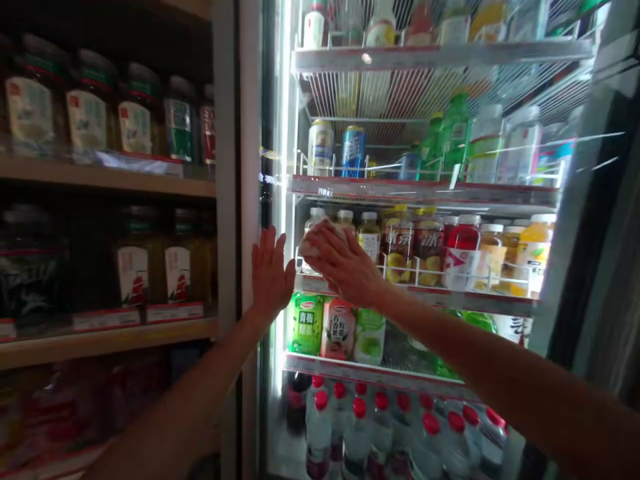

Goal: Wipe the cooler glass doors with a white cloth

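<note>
My left hand (271, 275) lies flat with its fingers stretched upward, at the left edge of a glass-fronted drinks fridge, beside the bright light strip (285, 133). It holds nothing. My right hand (345, 260) presses a pale, crumpled cloth (313, 240) against the glass door, in front of the shelf of bottled drinks. Most of the cloth is hidden under the fingers. Behind the glass, past my right hand, stand iced-tea bottles (399, 243) and a bottle of red drink (463, 250). Green and pink cartons (339, 327) show below that hand.
To the left, wooden shelves (115, 333) carry jars (135, 120) and bottles behind a vertical frame (250, 167). Inside the fridge, cans (353, 150) and green bottles (455, 133) stand higher up. Several red-capped bottles (357, 430) fill the bottom. A dark door edge (595, 200) borders the right.
</note>
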